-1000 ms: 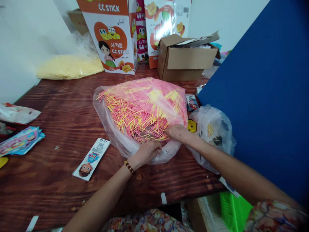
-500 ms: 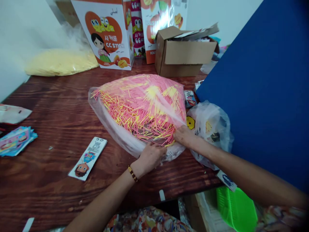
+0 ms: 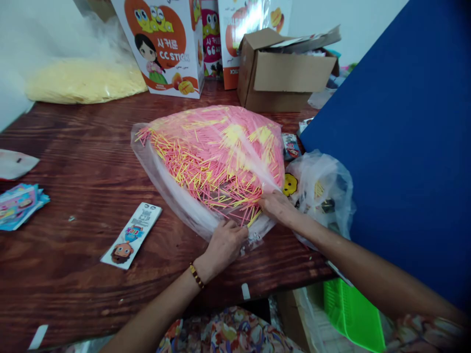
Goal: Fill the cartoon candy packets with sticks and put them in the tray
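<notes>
A big clear plastic bag [image 3: 206, 157] full of thin pink and yellow sticks lies on the brown wooden table [image 3: 81, 147]. My left hand [image 3: 225, 241], a bead bracelet on its wrist, grips the bag's near edge with curled fingers. My right hand [image 3: 276, 206] pinches the bag's opening at its near right corner, fingers down among the sticks. A smaller crumpled plastic bag [image 3: 324, 191] with a yellow flower-shaped piece sits just right of that hand.
A long printed card [image 3: 132, 235] lies left of my left arm. Stacked colourful packets [image 3: 18, 205] sit at the left edge. Printed "CC STICK" cartons [image 3: 165, 44], an open cardboard box [image 3: 287, 68] and a yellow bag [image 3: 81, 81] stand behind. A blue panel [image 3: 397, 127] rises right; a green basket [image 3: 353, 314] sits below.
Both hands have stayed on the bag's near edge; my right hand has slid slightly right along the opening. The view has shifted a little downward.
</notes>
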A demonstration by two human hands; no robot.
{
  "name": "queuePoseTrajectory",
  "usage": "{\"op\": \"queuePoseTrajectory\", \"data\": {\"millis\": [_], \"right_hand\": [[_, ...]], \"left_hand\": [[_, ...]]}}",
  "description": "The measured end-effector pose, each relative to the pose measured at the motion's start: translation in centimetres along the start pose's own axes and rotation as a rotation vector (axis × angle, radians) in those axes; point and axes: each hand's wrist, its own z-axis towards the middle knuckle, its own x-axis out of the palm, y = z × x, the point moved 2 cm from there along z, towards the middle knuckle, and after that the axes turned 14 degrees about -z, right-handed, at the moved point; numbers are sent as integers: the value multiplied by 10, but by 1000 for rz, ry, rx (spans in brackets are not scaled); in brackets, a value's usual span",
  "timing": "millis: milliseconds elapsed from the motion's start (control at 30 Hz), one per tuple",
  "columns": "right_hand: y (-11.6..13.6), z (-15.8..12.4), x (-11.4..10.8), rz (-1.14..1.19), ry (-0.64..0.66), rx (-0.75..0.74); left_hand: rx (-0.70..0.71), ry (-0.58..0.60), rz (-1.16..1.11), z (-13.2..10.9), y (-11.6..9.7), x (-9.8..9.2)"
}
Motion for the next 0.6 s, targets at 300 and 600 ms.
{"op": "queuePoseTrajectory", "data": {"millis": [300, 600], "right_hand": [[0, 1, -9, -101, 18, 98], [7, 2, -2, -126, -157, 33]], "left_hand": [[-27, -316, -404, 11, 1, -12], [-64, -123, -167, -2, -2, 4]]}}
